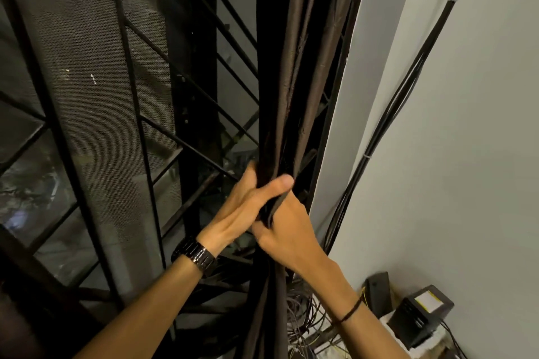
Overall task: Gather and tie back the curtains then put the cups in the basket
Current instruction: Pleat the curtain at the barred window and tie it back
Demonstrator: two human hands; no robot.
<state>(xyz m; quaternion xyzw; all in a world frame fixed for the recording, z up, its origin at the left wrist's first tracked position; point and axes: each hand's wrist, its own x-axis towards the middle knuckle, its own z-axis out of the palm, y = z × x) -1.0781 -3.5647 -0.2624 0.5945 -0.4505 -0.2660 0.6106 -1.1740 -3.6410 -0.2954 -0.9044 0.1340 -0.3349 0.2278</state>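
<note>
In the head view, a dark brown curtain (294, 67) hangs bunched into tight vertical folds at the right edge of a barred window, against the pale wall (466, 154). Both hands meet on the bundle at mid-height. The left hand (245, 207) wraps the gathered folds from the left, its thumb laid across the front and its fingers closed around the cloth. The right hand (287, 224) grips the same bundle from the right and just below, with a narrow dark strip of fabric (272, 210) (whether a tie-back or a curtain edge, I cannot tell) pinched between the two hands. A black watch (194, 255) sits on the left wrist, a thin dark band (351, 310) on the right. Black cables (393, 102) run up the wall; a small black box (423, 315) sits at lower right beside tangled wires (303, 312). No cups or basket show.
</note>
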